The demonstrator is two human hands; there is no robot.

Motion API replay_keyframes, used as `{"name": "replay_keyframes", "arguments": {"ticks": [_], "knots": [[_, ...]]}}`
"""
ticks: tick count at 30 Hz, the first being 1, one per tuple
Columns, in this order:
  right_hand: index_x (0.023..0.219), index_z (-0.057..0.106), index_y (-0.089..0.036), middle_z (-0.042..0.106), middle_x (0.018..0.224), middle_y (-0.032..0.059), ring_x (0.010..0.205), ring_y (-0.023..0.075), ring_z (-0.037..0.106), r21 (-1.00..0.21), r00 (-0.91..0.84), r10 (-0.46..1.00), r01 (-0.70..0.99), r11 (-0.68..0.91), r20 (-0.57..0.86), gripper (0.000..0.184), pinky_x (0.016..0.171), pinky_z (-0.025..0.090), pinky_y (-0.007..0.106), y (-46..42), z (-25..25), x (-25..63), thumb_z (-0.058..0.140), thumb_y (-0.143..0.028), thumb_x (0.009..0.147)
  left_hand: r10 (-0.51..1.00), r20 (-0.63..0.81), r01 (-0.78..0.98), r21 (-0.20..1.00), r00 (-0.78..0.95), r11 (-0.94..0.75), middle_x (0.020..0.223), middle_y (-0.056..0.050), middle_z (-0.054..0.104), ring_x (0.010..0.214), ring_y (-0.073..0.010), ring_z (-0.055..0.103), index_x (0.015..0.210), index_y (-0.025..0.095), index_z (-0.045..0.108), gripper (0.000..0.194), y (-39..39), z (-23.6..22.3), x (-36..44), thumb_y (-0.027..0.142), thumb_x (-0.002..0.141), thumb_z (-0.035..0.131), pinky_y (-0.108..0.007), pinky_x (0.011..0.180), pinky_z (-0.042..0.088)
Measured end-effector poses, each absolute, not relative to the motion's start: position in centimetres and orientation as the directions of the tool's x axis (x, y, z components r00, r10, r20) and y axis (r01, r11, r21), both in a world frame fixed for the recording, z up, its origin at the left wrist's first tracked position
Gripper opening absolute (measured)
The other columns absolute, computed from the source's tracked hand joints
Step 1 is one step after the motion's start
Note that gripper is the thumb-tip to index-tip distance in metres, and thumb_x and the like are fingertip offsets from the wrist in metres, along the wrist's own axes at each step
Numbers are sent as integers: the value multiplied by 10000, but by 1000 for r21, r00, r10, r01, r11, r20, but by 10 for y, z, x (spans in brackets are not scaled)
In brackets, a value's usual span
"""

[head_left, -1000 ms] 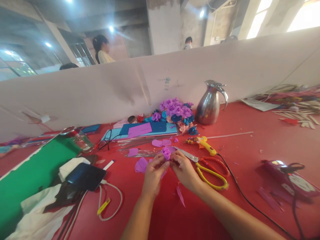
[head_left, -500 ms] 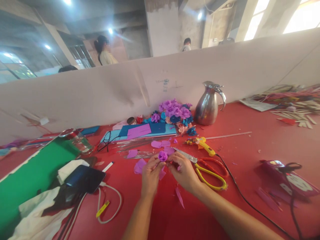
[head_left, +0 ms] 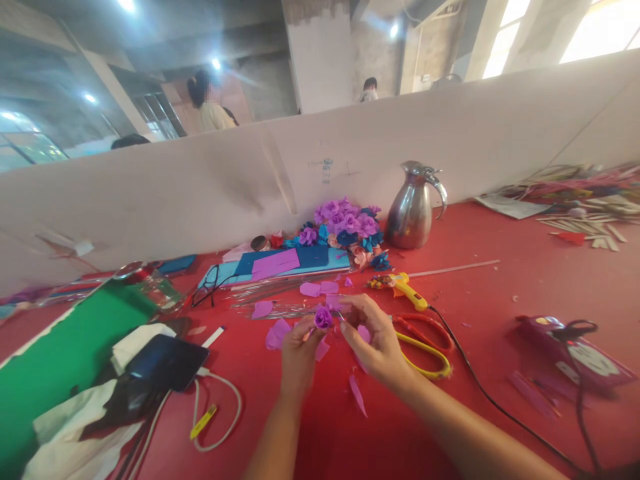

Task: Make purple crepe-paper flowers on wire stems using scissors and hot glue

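Observation:
A small purple paper rose (head_left: 323, 317) is pinched in the fingers of my left hand (head_left: 299, 353), its open side turned up. Close by on the right, my right hand (head_left: 373, 337) has thumb and forefinger around a thin shiny stick, too small to name for sure, beside the petals. Loose purple paper petals (head_left: 278, 334) lie behind and around both hands, and one purple piece shows under my right palm. Scissors (head_left: 425, 353) with red and yellow handles lie beside my right wrist, their blades hidden by the hand.
A yellow glue gun (head_left: 411, 293) with a black cord lies behind the scissors. Finished paper flowers (head_left: 345, 220) are heaped by the partition, next to a metal jug (head_left: 411, 213). Coloured paper sheets (head_left: 310, 259), glasses (head_left: 214, 285), a phone (head_left: 167, 362) and a glass jar (head_left: 155, 287) are leftward.
My right hand has risen slightly and its fingers have come off the rose's edge, now covering the scissor blades. The rose stays in my left hand, tilted a little. The view has shifted slightly.

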State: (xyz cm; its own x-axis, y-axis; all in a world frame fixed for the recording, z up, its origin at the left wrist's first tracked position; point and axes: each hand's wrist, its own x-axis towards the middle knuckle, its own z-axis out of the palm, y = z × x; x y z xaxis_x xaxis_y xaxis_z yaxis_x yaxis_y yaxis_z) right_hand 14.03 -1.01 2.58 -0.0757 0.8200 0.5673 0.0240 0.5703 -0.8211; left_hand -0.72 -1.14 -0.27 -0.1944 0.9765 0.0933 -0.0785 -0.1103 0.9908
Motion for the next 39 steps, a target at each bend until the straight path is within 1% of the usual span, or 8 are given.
{"name": "replay_keyframes", "arguments": {"ticks": [4,8,11,20,26,31,34,39], "knots": [[1232,520,-268,512,1038,70,774,152,544,-711,-128,723,129,691,679,436,719,499,323,-14,28,143,505,-115,824,979,110,-61,991,-171,-122,814,-50,730,921,-258,619,793,225,770,163,-12,0,-7,320,663,741,-371,859,448],[1227,544,-283,474,1123,84,982,206,540,-611,-212,644,203,765,735,466,834,493,365,-16,30,143,524,-96,801,985,102,-73,991,-136,-113,829,-50,731,909,-248,619,825,231,769,180,-13,2,-7,325,676,733,-359,860,446],[1259,515,-272,471,1148,96,1053,230,519,-594,-206,640,245,766,740,488,872,486,387,-16,31,143,527,-109,800,983,99,-44,993,-153,-107,833,-52,727,878,-236,614,815,230,768,168,-13,3,-6,330,687,723,-346,839,447],[1211,541,-252,488,1120,98,912,209,541,-539,-250,630,346,768,736,446,789,505,379,-15,31,145,543,-126,784,982,148,38,989,-119,-145,909,-54,714,889,-232,601,801,232,765,133,-10,-3,-10,290,699,703,-343,846,444],[1216,531,-255,503,1110,94,947,217,543,-527,-236,600,308,792,765,469,802,502,378,-15,32,144,533,-103,773,979,171,59,985,-112,-165,857,-52,695,877,-225,580,803,228,762,136,-11,-4,-10,307,720,688,-343,834,441],[1259,454,-230,515,1078,96,973,228,512,-647,-135,675,201,735,725,514,824,485,402,-16,34,144,504,-94,766,969,184,26,983,-166,-182,794,-36,671,843,-210,570,767,231,761,100,-11,-4,-8,284,699,711,-334,810,442],[1138,510,-217,527,975,70,846,197,515,-699,-98,720,182,691,687,401,745,481,362,-16,35,144,504,-87,758,966,180,11,983,-183,-181,780,-33,676,836,-211,575,780,235,768,117,-11,-2,-7,273,677,727,-334,805,443],[1002,538,-217,540,863,29,774,170,508,-696,-103,715,169,698,692,299,682,449,307,-15,35,140,500,-62,749,955,137,-38,988,-262,-152,796,-40,702,841,-220,594,781,226,772,135,-12,-2,-7,265,659,729,-344,803,449]]}}
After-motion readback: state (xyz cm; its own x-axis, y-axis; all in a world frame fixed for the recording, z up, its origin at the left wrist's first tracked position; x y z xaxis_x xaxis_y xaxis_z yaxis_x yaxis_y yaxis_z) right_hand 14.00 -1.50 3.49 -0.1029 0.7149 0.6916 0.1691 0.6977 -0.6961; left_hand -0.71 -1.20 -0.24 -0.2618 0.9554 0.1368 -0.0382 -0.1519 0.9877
